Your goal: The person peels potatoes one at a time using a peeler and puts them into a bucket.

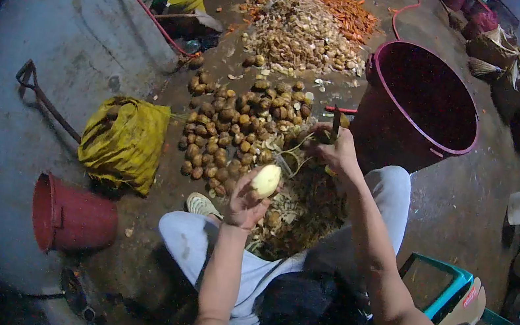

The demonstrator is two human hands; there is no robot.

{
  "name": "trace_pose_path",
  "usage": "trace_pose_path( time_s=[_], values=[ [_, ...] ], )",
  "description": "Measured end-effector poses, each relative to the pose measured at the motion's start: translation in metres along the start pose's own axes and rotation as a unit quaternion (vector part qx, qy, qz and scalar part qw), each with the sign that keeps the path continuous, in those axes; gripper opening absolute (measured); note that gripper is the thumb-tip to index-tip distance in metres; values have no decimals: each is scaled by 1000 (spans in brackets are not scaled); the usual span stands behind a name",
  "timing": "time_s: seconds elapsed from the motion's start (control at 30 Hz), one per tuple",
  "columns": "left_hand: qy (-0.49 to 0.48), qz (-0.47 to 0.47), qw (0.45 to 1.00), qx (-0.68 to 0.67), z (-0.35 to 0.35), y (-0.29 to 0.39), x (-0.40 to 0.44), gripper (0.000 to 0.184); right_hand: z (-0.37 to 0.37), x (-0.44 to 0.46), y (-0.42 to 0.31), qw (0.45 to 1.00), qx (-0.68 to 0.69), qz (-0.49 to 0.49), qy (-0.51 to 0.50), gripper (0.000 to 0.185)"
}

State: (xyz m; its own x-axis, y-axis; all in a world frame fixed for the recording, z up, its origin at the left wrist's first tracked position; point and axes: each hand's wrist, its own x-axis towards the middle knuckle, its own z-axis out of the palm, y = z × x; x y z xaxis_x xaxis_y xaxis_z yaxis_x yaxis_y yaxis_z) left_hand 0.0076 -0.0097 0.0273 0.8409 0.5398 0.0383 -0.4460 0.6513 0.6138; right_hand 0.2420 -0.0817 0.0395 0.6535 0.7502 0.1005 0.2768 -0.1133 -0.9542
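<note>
My left hand (247, 206) is wrapped round a peeled, pale yellow potato (266, 181), above the heap of peelings (296, 214) between my legs. Further forward and to the right, my right hand (339, 150) grips a dark knife (336, 121) with its blade pointing up; something brownish is beside it, too unclear to name. A thin strip of peel hangs between the two hands. Many brown unpeeled potatoes (225, 124) lie on the floor ahead and to the left.
A large maroon tub (383, 113) stands right of my right hand. Pale pieces (298, 31) and orange scraps (350, 19) are heaped ahead. At left are a yellow sack (123, 143) and a red bucket (83, 217). A green stool (456, 283) is behind right.
</note>
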Motion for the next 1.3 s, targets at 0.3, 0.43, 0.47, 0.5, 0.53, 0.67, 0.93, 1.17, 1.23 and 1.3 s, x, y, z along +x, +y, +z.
trace_pose_path(
  time_s=[0.3,0.43,0.47,0.5,0.53,0.67,0.93,1.17,1.23,1.3],
  values=[
    [72,-43,996,-4,-41,-9,-5,84,6,-5,-2,997,-39,-67,23,27],
    [66,13,998,6,-19,-8,-1,85,8,-25,-34,995,8,-89,-36,34],
    [53,20,997,49,-18,-6,0,85,11,-23,-19,977,-6,-210,-35,35],
    [58,19,997,49,-21,-9,-1,85,12,-22,-17,978,-4,-206,-38,35],
    [78,38,995,42,-23,-13,-4,86,12,-20,-15,995,13,-99,-26,35],
    [12,13,999,-45,-30,-6,-1,79,11,-3,14,999,38,-34,-16,36],
    [92,30,995,-8,-25,-8,-7,82,6,-4,-6,1000,18,12,-9,34],
    [65,13,994,82,-13,3,-4,86,7,-17,-17,999,21,-28,-21,37],
    [-11,6,996,-92,-15,-2,0,85,6,-8,-4,999,-11,40,-2,35],
    [-28,2,995,-95,-15,-1,4,83,8,-8,2,994,49,-90,-29,33]
  ],
)
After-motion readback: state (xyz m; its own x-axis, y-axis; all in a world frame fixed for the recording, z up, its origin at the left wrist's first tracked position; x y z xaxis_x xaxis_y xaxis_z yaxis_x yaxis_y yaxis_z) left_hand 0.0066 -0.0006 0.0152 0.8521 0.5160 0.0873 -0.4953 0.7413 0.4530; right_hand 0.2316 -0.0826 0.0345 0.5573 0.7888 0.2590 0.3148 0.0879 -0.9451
